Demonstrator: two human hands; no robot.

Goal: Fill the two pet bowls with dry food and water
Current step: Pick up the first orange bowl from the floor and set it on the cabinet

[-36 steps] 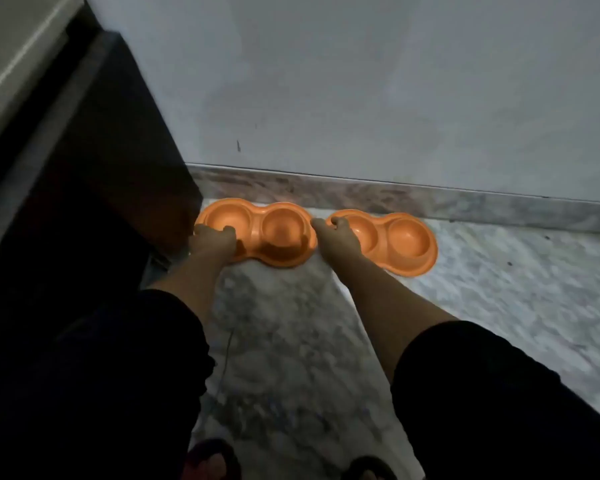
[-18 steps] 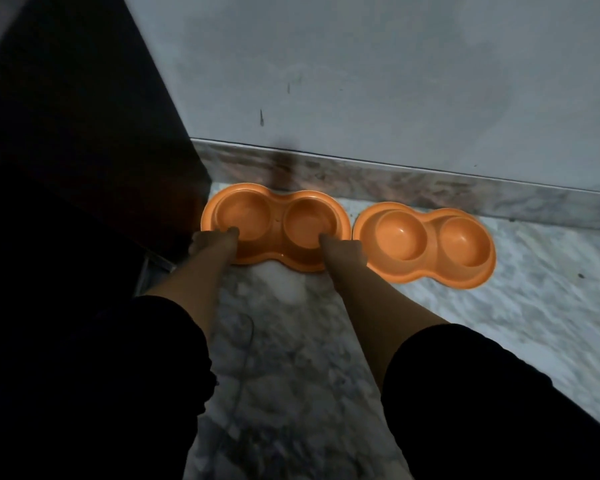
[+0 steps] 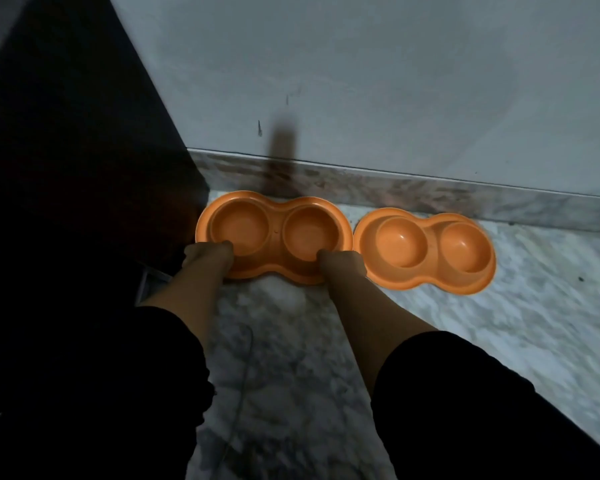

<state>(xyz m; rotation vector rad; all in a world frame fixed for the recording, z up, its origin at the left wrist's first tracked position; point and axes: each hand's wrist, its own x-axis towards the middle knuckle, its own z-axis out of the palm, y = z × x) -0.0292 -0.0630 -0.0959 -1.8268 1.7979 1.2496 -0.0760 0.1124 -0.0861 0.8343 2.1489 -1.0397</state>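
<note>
both hands, left hand and right hand, grip the near rim of the left orange double bowl; right double bowl empty too, no food or water yet

I am looking down at a marble floor, grey and white with darker veining, filling the lower middle and right of the frame. A thin dark cord is trailing across it at lower centre. Along the back, a marble skirting is running left to right, meeting a pale grey wall that is taking up the upper right. The wall is showing a few small dark marks and a soft upright shadow near the middle. A dark cabinet is standing at the left, reaching the upper left corner, its face almost black. At its foot I am seeing a small pale-edged object, too dim to identify.
</note>
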